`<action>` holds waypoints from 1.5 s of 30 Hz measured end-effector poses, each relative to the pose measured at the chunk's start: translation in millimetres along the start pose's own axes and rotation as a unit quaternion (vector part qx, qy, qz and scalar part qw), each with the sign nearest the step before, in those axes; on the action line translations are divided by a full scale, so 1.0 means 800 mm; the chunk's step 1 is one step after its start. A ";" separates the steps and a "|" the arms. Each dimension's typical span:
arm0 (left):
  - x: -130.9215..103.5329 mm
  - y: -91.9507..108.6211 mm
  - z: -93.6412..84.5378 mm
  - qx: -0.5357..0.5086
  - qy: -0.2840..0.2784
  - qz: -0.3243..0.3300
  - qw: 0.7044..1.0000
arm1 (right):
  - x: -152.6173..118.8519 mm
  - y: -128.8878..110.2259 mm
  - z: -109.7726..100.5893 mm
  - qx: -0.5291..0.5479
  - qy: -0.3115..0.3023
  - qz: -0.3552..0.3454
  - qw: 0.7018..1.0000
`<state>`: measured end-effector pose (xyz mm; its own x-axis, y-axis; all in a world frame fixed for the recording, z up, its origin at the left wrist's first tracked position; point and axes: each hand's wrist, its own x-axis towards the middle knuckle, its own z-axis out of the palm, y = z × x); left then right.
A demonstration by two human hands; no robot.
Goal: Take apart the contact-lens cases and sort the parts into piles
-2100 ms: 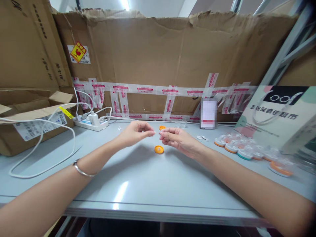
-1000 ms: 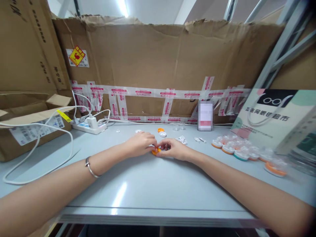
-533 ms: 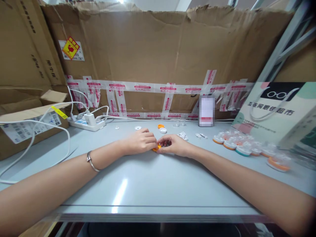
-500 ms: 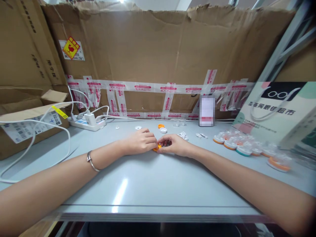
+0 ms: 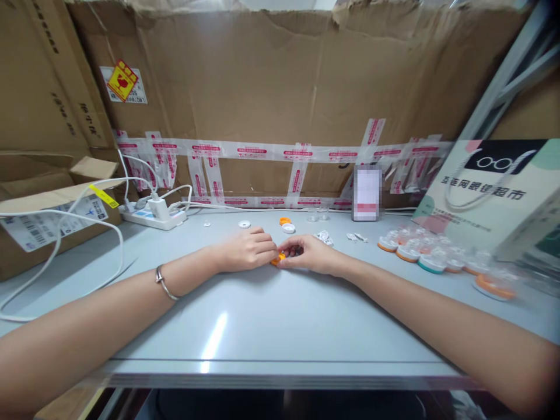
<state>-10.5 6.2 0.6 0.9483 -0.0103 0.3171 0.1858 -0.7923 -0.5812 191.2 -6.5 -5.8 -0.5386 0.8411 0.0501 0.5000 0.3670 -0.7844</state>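
Observation:
A small orange round plastic part (image 5: pixel 277 260) sits between my two hands, low over the grey table, mostly covered by fingers. My left hand (image 5: pixel 249 251) has its fingers curled down on the part's left side. From the right, my right hand (image 5: pixel 308 254) pinches it with thumb and fingertips. Just behind the hands lie a white ring-shaped cap (image 5: pixel 288 228) and an orange ring (image 5: pixel 284 221). A white disc (image 5: pixel 244 224) is beyond my left hand. Small white plastic pieces (image 5: pixel 324 237) lie behind my right hand.
Several clear-domed pieces with coloured bases (image 5: pixel 433 256) stand at the right, before a paper bag (image 5: pixel 485 192). A phone (image 5: pixel 367 193) leans on the large cardboard box (image 5: pixel 262 81). At the left are a power strip (image 5: pixel 153 219), white cables and an open carton (image 5: pixel 56 227).
The whole view has shifted slightly upward in the picture. Both hands keep their hold on the orange part, with hardly any visible movement.

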 end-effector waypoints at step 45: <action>-0.144 -0.081 -0.061 -0.223 -0.300 -0.442 0.816 | -0.007 -0.010 -0.003 0.005 0.053 0.005 0.999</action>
<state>-144.1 29.1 38.3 0.4751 0.8792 -0.0360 0.8795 -0.4734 0.0481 191.9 -12.9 1.3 -0.4592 0.8819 0.1064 0.4986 0.3550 -0.7908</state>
